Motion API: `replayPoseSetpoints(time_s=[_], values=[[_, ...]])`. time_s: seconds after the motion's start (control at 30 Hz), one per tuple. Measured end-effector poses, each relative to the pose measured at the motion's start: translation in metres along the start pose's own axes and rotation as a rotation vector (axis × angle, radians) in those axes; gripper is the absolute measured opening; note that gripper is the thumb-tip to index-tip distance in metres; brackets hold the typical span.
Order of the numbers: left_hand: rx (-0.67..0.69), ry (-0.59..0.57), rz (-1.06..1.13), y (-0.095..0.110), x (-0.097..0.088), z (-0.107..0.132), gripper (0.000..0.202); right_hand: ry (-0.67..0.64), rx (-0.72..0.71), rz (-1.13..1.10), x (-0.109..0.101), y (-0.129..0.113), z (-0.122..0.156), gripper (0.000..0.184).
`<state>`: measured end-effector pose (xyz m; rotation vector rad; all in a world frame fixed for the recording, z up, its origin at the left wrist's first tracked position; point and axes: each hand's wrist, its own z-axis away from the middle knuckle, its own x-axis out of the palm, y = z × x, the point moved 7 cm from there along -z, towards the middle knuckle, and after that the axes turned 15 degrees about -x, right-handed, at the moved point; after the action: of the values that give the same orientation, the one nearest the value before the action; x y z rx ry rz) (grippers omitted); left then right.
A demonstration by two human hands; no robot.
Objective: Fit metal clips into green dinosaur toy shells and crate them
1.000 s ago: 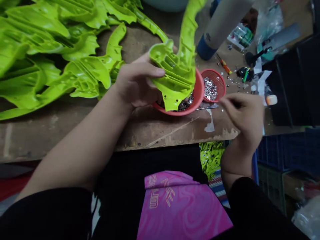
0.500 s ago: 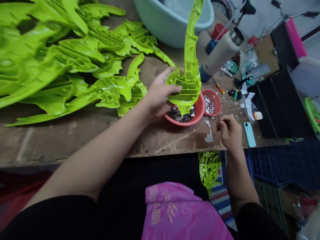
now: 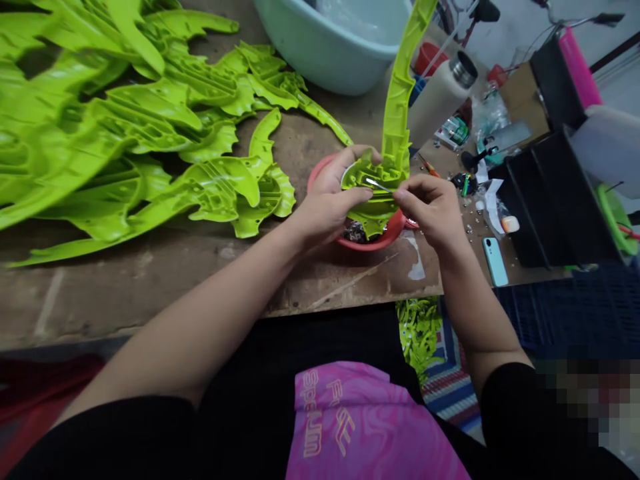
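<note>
My left hand [image 3: 330,197] grips a lime-green plastic part [image 3: 397,100] by its wide ribbed end, with the thumb across the inner face. The part's long curved arm points up and away from me. In my right hand [image 3: 433,207], thumb and fingers pinch a thin, shiny metal rod-like piece [image 3: 379,185], its tip lying against the ribbed inside of the part. Below the part is a red bowl [image 3: 367,245] holding small dark metal pieces, mostly covered by the part and my left hand. A small red basket [image 3: 411,223] is almost hidden behind my right hand.
Many similar green parts [image 3: 150,120] are heaped on the left of the wooden table [image 3: 240,280]. A pale blue tub [image 3: 330,53] stands at the back. To the right are a white bottle [image 3: 440,93], a light blue phone [image 3: 495,261] and black bins [image 3: 540,200].
My right hand has moved up and left from beside the small basket to the green part, bringing the thin metal piece against it. The part's long arm now leans further right.
</note>
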<state>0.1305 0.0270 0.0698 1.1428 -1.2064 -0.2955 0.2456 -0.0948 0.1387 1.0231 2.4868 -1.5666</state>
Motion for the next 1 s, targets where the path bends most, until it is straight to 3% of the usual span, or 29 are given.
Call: replayPoseSetpoints(time_s=[0.1, 0.37, 0.57, 0.77, 0.9, 1.0], values=[[0.017, -0.071, -0.019, 0.0, 0.004, 0.0, 0.048, -0.02, 0.026, 0.032, 0.003, 0.002, 0.0, 0.05], [-0.026, -0.052, -0.011, -0.001, 0.009, 0.002, 0.044, -0.022, 0.055, 0.01, 0.0, 0.007, 0.002, 0.053], [0.039, -0.13, -0.124, -0.003, 0.015, 0.001, 0.041, 0.016, 0.105, 0.026, 0.003, 0.015, 0.006, 0.058], [0.16, -0.087, -0.213, -0.004, 0.013, 0.0, 0.039, 0.027, 0.291, 0.153, -0.018, 0.035, 0.013, 0.08], [0.255, 0.011, -0.308, 0.001, 0.005, -0.001, 0.038, -0.005, 0.203, 0.32, -0.023, 0.029, 0.001, 0.075], [0.228, 0.017, -0.29, 0.005, 0.004, -0.001, 0.041, -0.034, 0.165, 0.313, -0.017, 0.024, -0.007, 0.075]])
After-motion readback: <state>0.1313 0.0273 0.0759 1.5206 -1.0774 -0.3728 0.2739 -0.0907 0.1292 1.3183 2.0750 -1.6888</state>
